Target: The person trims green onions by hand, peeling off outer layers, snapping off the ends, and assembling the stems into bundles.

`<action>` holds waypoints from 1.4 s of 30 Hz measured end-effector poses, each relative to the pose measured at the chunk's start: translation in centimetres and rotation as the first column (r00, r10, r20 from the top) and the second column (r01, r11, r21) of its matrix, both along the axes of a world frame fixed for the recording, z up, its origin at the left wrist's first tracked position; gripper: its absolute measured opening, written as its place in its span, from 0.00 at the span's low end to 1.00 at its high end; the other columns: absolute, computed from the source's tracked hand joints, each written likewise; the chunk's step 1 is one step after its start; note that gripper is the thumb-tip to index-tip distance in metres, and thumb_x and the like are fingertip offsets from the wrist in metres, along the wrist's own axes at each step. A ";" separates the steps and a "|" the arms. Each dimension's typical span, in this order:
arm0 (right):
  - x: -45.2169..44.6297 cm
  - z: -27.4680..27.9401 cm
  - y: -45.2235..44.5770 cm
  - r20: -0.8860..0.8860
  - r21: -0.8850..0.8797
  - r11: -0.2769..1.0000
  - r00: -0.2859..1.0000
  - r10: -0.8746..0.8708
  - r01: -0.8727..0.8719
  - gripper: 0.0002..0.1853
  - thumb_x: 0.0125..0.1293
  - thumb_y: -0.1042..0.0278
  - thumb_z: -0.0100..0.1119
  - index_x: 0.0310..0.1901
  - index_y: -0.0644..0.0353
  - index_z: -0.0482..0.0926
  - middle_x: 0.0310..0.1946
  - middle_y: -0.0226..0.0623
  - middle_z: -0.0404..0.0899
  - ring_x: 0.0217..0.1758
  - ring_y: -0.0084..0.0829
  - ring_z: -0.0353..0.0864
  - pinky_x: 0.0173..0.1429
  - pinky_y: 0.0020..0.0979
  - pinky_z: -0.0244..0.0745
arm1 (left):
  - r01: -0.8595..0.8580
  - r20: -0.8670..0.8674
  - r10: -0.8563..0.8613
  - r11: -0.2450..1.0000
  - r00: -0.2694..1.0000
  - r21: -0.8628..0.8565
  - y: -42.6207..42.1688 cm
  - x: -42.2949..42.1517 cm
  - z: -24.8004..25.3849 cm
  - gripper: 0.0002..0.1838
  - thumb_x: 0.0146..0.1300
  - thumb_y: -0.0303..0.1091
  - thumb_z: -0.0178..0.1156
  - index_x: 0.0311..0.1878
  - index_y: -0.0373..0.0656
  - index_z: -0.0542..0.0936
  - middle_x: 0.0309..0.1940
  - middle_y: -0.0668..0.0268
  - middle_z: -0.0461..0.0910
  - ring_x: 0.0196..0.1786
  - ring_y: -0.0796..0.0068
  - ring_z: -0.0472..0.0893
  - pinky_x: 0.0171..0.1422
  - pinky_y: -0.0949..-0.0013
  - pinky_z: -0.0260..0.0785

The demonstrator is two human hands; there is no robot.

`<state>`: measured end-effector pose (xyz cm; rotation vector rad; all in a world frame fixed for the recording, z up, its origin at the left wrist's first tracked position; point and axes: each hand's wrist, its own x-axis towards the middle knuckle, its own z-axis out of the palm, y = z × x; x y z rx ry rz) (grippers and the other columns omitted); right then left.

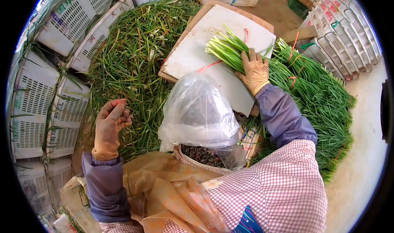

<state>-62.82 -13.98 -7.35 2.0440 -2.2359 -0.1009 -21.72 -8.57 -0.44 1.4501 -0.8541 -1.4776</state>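
Note:
My right hand [255,70], in a thin tan glove, lies over a bunch of garlic chives [226,51] on a white board [191,44]. Its thumb and fingers span the bunch, whose pale stem ends point left. Raised at the left, my left hand [111,126] has its gloved fingers pinched together over a heap of loose leaves. A reddish bit shows at the fingertips, too small to name. A red tie [209,65] lies on the board, partly behind the clear plastic head cover [199,109].
Banded chive bunches [316,93] are piled right of the board. Loose, partly yellowed leaves [139,56] form a heap on the left. White plastic crates [35,97] line the left side, and stacked crates [342,35] stand at the upper right.

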 end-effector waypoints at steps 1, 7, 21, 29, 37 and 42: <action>-0.5 -0.2 0.2 -0.053 -0.116 0.991 0.996 0.068 -0.074 0.43 0.47 0.47 0.67 0.63 0.51 0.59 0.62 0.48 0.60 0.64 0.49 0.60 0.59 0.54 0.59 | -0.004 0.002 0.004 1.000 1.000 0.007 -0.3 -0.3 0.0 0.08 0.64 0.33 0.56 0.43 0.42 0.76 0.26 0.70 0.75 0.27 0.79 0.76 0.32 0.77 0.71; -1.6 -0.2 -0.8 -0.057 -0.056 0.995 0.995 0.076 -0.080 0.59 0.39 0.41 0.71 0.71 0.45 0.44 0.66 0.51 0.52 0.69 0.53 0.50 0.66 0.61 0.45 | 0.157 0.118 -0.163 0.986 0.980 0.057 -3.2 -4.4 -1.1 0.11 0.64 0.34 0.56 0.46 0.40 0.74 0.28 0.69 0.75 0.29 0.80 0.75 0.33 0.78 0.70; -5.6 -0.7 -7.2 0.325 -0.053 0.990 0.935 0.142 -0.132 0.30 0.49 0.62 0.58 0.56 0.59 0.67 0.45 0.56 0.76 0.50 0.53 0.75 0.53 0.44 0.70 | 0.296 0.126 -0.305 0.951 0.944 0.086 1.5 0.4 -0.9 0.16 0.63 0.37 0.58 0.50 0.38 0.75 0.36 0.67 0.78 0.38 0.79 0.78 0.45 0.76 0.71; -3.6 -6.6 -8.3 0.104 -0.008 0.995 0.990 0.101 -0.100 0.47 0.59 0.48 0.57 0.70 0.60 0.41 0.59 0.65 0.62 0.62 0.58 0.62 0.65 0.44 0.60 | -0.165 0.134 0.175 0.983 0.975 -0.078 14.6 10.4 3.5 0.11 0.62 0.32 0.57 0.46 0.37 0.77 0.32 0.67 0.79 0.36 0.80 0.78 0.42 0.76 0.71; 5.9 3.2 -10.3 -0.311 0.169 0.985 0.947 0.081 -0.029 0.47 0.57 0.44 0.56 0.70 0.57 0.44 0.60 0.58 0.65 0.63 0.51 0.64 0.66 0.41 0.58 | -0.911 0.105 0.966 0.259 0.238 -0.322 35.1 30.3 -1.2 0.11 0.61 0.32 0.59 0.44 0.38 0.78 0.32 0.66 0.80 0.33 0.79 0.78 0.39 0.74 0.72; 25.3 5.5 -8.9 0.445 0.032 0.665 0.607 0.659 -0.746 0.30 0.63 0.53 0.55 0.61 0.64 0.66 0.58 0.47 0.69 0.59 0.37 0.69 0.62 0.33 0.63 | -0.905 0.689 0.718 0.351 0.097 -0.239 44.3 42.0 -10.8 0.18 0.57 0.38 0.63 0.46 0.36 0.76 0.34 0.64 0.80 0.34 0.76 0.78 0.41 0.75 0.72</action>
